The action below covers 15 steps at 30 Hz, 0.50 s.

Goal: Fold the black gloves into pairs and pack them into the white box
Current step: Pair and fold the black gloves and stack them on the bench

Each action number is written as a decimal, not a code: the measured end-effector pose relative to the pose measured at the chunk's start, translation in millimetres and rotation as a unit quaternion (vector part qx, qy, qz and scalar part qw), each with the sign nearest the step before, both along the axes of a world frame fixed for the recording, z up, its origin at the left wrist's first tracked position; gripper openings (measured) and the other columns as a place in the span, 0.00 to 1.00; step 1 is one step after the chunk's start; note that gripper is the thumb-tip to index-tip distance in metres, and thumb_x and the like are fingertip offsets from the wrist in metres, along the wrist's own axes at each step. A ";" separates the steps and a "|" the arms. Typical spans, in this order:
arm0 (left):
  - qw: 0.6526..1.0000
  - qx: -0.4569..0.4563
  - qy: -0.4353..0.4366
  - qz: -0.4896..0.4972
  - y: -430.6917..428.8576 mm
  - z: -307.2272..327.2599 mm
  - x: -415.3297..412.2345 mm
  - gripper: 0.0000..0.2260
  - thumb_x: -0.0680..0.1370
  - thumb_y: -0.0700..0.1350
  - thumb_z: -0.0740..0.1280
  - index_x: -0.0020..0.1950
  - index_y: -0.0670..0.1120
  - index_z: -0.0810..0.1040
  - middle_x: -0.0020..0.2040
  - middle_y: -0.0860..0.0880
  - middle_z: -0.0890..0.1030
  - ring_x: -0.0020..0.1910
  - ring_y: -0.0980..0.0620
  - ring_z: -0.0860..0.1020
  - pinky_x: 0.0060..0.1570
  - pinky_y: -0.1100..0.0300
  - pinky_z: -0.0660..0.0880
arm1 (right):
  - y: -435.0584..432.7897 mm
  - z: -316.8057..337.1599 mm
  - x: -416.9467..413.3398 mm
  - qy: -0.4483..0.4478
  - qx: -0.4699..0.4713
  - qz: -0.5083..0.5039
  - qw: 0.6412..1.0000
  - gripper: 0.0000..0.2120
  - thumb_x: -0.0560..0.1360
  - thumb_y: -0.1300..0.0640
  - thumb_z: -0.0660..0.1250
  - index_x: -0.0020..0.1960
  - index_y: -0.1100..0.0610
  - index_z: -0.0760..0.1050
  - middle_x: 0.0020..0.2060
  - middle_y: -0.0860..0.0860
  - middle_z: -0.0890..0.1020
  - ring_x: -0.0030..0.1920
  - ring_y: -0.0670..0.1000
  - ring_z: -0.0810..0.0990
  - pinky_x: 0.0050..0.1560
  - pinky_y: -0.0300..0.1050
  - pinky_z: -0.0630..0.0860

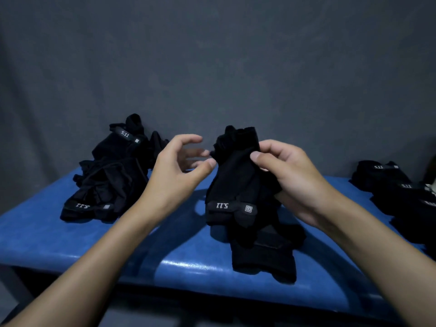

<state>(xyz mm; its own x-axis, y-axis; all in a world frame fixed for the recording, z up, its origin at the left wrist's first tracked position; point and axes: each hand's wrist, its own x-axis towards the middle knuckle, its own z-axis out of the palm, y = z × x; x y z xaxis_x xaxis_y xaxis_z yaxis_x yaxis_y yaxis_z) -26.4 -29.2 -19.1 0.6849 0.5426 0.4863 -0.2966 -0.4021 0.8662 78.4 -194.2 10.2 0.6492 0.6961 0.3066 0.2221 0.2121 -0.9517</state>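
My right hand [292,175] grips a black glove [236,180] with a white 5.11 mark on its cuff and holds it up above the blue table [70,244]. A second black glove [264,251] hangs or lies just below it. My left hand [179,168] is beside the held glove with its fingers loosely curled; its thumb tip is at the glove's edge, and it holds nothing. A heap of loose black gloves [108,180] lies on the table at the left. At the right edge is a stack of black gloves [396,192]. The white box shows only as a pale sliver [431,188] at the far right.
The blue table's front edge runs across the bottom of the view. A grey cloth backdrop [212,67] hangs right behind the table. Bare blue surface lies between the left heap and the held glove.
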 end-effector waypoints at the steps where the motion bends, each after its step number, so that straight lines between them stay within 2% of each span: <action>1: 1.000 -0.026 0.007 -0.010 -1.9 0.5 0.9 0.18 0.76 0.41 0.72 0.64 0.49 0.73 0.56 0.45 0.82 0.51 0.50 0.84 0.55 0.52 0.80 | -3.3 -0.2 0.6 0.020 0.000 0.017 1.000 0.07 0.79 0.65 0.62 0.48 0.60 0.79 0.39 0.56 0.82 0.38 0.50 0.80 0.41 0.41 0.79; 4: 0.991 -0.103 0.027 -0.076 -10.4 -1.8 3.5 0.18 0.78 0.41 0.70 0.64 0.51 0.70 0.55 0.41 0.83 0.45 0.47 0.84 0.51 0.50 0.81 | -14.1 -2.3 1.4 0.035 -0.009 0.037 0.999 0.09 0.80 0.65 0.59 0.46 0.58 0.77 0.36 0.54 0.80 0.35 0.48 0.79 0.35 0.38 0.77; 8: 0.986 -0.131 0.015 -0.105 -18.4 -7.9 7.0 0.15 0.77 0.33 0.69 0.55 0.51 0.71 0.48 0.43 0.86 0.44 0.47 0.79 0.46 0.54 0.76 | -28.4 -7.6 5.0 -0.014 -0.047 0.005 0.999 0.08 0.81 0.61 0.60 0.47 0.58 0.77 0.38 0.54 0.81 0.38 0.49 0.78 0.38 0.41 0.76; 12: 0.989 -0.116 -0.008 -0.093 -25.3 -7.7 7.5 0.14 0.77 0.29 0.67 0.44 0.50 0.74 0.50 0.46 0.84 0.43 0.48 0.78 0.46 0.54 0.76 | -38.7 -11.6 10.5 -0.170 -0.092 -0.101 0.976 0.07 0.81 0.60 0.62 0.49 0.63 0.77 0.44 0.65 0.82 0.43 0.63 0.79 0.47 0.60 0.78; 15: 0.990 -0.102 -0.010 -0.100 -35.3 -4.0 4.8 0.16 0.78 0.29 0.64 0.40 0.48 0.80 0.39 0.56 0.82 0.39 0.54 0.79 0.41 0.58 0.78 | -44.3 -12.1 12.5 -0.201 -0.109 -0.142 0.963 0.08 0.80 0.59 0.63 0.49 0.62 0.77 0.44 0.65 0.82 0.46 0.67 0.80 0.46 0.65 0.78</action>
<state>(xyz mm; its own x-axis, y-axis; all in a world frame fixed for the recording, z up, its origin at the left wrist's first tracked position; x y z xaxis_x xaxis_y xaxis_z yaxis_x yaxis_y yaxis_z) -21.7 -64.5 -23.1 0.7804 0.4851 0.3944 -0.3698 -0.1505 0.9168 90.9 -238.5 -2.0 0.6820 0.5840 0.4402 0.6020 -0.1066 -0.7913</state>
